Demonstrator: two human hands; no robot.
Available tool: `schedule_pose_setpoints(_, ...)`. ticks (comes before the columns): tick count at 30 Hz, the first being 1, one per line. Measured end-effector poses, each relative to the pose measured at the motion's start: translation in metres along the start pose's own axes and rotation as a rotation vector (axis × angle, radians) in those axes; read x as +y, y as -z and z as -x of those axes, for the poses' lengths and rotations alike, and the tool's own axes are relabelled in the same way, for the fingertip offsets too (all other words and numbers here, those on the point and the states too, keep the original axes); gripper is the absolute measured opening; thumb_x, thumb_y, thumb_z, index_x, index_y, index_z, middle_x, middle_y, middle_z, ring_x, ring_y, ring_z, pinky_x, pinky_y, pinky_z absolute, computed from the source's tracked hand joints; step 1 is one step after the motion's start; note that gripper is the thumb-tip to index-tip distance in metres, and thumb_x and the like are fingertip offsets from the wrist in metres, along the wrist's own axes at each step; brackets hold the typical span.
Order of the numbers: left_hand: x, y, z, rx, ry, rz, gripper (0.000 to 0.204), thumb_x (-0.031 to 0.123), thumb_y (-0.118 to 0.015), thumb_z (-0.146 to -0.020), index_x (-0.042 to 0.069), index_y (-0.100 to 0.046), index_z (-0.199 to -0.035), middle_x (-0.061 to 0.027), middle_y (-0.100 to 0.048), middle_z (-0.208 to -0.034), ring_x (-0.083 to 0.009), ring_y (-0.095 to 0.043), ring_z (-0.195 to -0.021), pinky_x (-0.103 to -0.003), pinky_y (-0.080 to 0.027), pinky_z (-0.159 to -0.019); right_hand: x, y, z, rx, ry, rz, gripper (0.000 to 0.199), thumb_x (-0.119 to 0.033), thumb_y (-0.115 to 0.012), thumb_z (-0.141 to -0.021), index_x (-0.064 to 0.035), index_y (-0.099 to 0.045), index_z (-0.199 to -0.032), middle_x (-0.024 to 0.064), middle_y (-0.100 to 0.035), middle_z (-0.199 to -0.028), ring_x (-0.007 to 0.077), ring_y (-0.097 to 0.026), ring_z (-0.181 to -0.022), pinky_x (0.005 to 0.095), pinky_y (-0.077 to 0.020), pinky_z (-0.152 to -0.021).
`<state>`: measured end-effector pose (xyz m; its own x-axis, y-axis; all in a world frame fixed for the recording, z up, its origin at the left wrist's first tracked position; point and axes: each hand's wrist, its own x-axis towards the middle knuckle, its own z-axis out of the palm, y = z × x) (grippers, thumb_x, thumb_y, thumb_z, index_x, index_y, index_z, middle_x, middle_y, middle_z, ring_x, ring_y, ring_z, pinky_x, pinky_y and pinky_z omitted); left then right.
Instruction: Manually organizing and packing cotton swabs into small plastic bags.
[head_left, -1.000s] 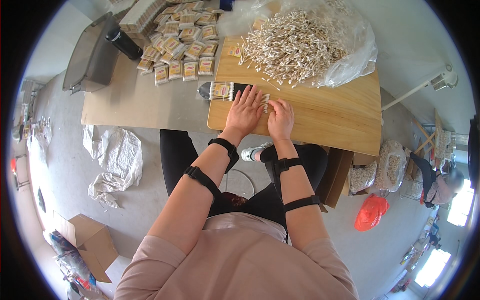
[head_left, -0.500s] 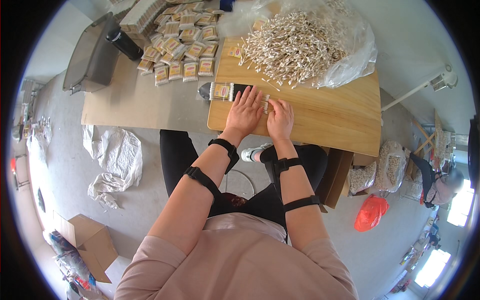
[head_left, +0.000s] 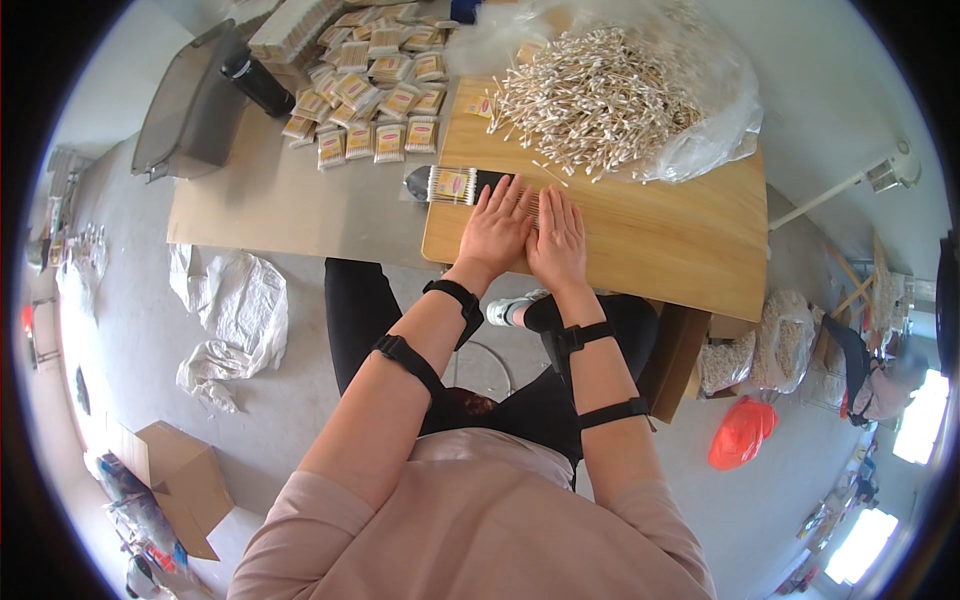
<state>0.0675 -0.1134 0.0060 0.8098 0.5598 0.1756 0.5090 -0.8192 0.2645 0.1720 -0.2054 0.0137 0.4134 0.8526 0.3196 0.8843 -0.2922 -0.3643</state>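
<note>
- The left hand (head_left: pixel 495 228) lies palm down at the centre of the frame, fingers spread flat on a light wooden board (head_left: pixel 640 235) that rests on the table.
- The right hand (head_left: pixel 558 240) lies flat just beside it, fingers straight and close together, the two hands touching along their inner edges.
- Under the fingertips of both hands sits a small row of white-tipped cotton swabs (head_left: pixel 538 200) (mostly covered, so their number cannot be told); neither hand pinches anything.
- Just left of the fingertips, at the board's upper left edge, lies a black flat tray (head_left: pixel 470 184) holding a filled packet of swabs with a yellow-and-red label (head_left: pixel 451 185).
- A large loose heap of cotton swabs (head_left: pixel 595 100) lies on a clear plastic sheet (head_left: pixel 700 150) in the upper right of the frame, well apart from the hands.
- Many small filled packets with yellow labels (head_left: pixel 375 95) are spread over the grey table (head_left: pixel 290 205) in the upper left.
- A black cylindrical bottle (head_left: pixel 257 85) lies beside a grey plastic tray (head_left: pixel 190 105) at the far upper left.
- Both forearms carry black straps (head_left: pixel 585 335) at wrist and forearm.
</note>
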Motion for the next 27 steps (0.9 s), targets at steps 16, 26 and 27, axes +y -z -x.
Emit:
schedule_pose_setpoints(16, -0.002, 0.003, 0.000, -0.027, -0.015, 0.051, 0.058, 0.043, -0.027, -0.102, 0.008, -0.036, -0.147, -0.0107, -0.026, -0.156, -0.0253, -0.020, -0.146, -0.043, -0.013, -0.119, 0.000, -0.006, -0.008, -0.256, 0.016, 0.187, 0.057, -0.027, -0.035, -0.098, -0.0003, -0.030, -0.148, 0.0167, -0.029, -0.154, 0.0286, -0.020, -0.146, 0.0492, -0.0121, -0.118)
schedule_pose_setpoints(26, -0.049, 0.019, 0.005, 0.318, 0.091, 0.387, 0.049, 0.022, -0.049, -0.097, 0.005, -0.042, -0.142, -0.0158, -0.035, -0.151, -0.0318, -0.031, -0.141, -0.048, -0.021, -0.116, -0.009, 0.002, -0.010, -0.283, -0.015, 0.167, 0.058, -0.030, -0.041, -0.097, 0.0004, -0.033, -0.146, 0.0174, -0.030, -0.154, 0.0291, -0.021, -0.145, 0.0496, -0.0128, -0.118)
schedule_pose_setpoints(27, -0.060, 0.025, 0.002, 0.352, 0.152, 0.273, 0.049, 0.024, -0.046, -0.098, 0.006, -0.041, -0.143, -0.0158, -0.034, -0.151, -0.0318, -0.029, -0.142, -0.048, -0.020, -0.116, -0.009, 0.005, -0.012, -0.260, 0.000, 0.182, 0.058, -0.030, -0.042, -0.097, 0.0008, -0.034, -0.145, 0.0174, -0.031, -0.153, 0.0294, -0.022, -0.145, 0.0494, -0.0137, -0.118)
